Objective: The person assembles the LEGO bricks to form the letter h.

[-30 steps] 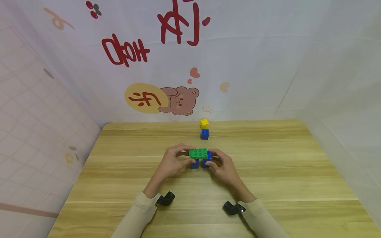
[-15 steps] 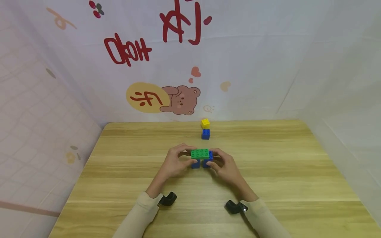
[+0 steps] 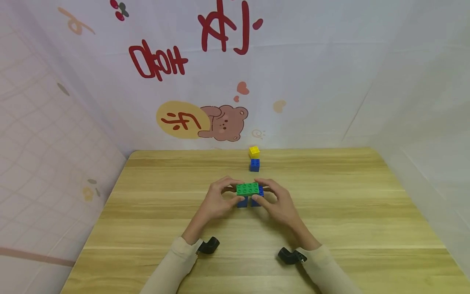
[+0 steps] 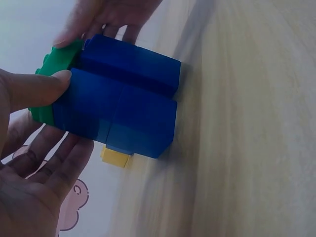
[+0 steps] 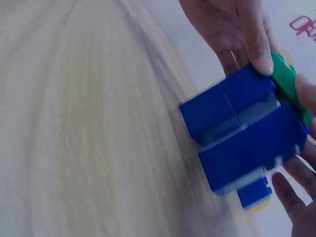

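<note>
A green eight-stud toy building brick [image 3: 247,189] lies across the tops of two blue brick stacks, with a narrow gap between them. The left stack [image 4: 118,108] and the right stack [image 5: 252,148] each show a seam between two bricks and stand on the table. My left hand [image 3: 218,200] pinches the left end of the green brick where it meets the left stack, thumb in front and fingers behind. On the other side, my right hand [image 3: 280,203] has its thumb on the front of the green brick near the right end, fingers behind it.
Behind the stacks, a blue brick [image 3: 255,165] and a yellow brick [image 3: 254,152] stand one behind the other near the back edge of the wooden table [image 3: 330,196]. A printed white cloth [image 3: 312,81] hangs behind the table.
My right hand has shifted from the right blue stack up and left onto the green brick. My left hand keeps its grip. The whole head view has drifted slightly.
</note>
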`<state>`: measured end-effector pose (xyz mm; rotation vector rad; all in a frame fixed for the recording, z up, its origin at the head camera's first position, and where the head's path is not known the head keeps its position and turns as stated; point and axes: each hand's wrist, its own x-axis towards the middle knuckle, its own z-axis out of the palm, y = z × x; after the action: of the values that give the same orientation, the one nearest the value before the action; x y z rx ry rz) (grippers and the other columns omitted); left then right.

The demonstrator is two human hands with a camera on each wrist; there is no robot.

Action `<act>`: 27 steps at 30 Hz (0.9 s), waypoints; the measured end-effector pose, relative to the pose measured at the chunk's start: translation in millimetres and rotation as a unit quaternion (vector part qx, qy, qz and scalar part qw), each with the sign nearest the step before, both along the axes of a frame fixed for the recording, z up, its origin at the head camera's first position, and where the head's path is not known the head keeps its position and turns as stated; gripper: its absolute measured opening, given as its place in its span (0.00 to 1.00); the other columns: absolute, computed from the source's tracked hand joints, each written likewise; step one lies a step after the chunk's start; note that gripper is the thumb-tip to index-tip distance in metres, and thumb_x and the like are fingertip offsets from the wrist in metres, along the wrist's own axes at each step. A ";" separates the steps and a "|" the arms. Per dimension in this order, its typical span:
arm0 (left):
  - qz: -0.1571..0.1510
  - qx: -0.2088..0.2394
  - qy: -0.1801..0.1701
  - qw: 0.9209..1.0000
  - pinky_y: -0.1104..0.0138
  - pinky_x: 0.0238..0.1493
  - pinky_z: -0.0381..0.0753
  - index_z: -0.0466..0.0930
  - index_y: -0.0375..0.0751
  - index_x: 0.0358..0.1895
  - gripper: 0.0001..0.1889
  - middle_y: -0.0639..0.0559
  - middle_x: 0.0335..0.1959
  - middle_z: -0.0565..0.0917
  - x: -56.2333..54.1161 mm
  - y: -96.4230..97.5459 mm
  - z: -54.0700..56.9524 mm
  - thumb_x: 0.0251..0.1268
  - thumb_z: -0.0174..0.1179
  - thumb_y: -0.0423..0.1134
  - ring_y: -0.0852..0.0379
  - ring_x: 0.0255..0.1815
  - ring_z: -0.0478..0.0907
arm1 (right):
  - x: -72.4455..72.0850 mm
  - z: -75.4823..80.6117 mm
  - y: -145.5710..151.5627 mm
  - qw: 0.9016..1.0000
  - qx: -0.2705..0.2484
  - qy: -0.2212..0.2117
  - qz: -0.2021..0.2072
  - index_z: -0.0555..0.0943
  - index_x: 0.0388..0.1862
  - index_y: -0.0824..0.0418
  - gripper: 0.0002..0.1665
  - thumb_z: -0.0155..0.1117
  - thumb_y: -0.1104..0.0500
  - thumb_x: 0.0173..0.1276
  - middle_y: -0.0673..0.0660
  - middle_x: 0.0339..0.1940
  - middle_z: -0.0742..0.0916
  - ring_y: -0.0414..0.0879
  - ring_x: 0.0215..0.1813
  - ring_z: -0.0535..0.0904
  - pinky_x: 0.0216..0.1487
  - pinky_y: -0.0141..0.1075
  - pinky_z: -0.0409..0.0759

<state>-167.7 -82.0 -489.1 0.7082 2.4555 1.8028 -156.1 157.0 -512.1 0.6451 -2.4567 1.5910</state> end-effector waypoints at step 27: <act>-0.005 0.037 -0.048 0.998 0.64 0.62 0.84 0.85 0.43 0.55 0.18 0.47 0.52 0.85 -5.4 3.7 -4.2 0.61 0.72 0.30 0.50 0.57 0.83 | -3.4 1.2 -9.7 0.997 -0.022 0.062 -0.029 0.83 0.59 0.61 0.25 0.74 0.67 0.62 0.56 0.53 0.88 0.54 0.55 0.87 0.59 0.51 0.85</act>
<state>-173.1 -78.4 -493.3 0.6210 2.3314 1.8870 -159.5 147.3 -510.9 0.6396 -2.3233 1.5321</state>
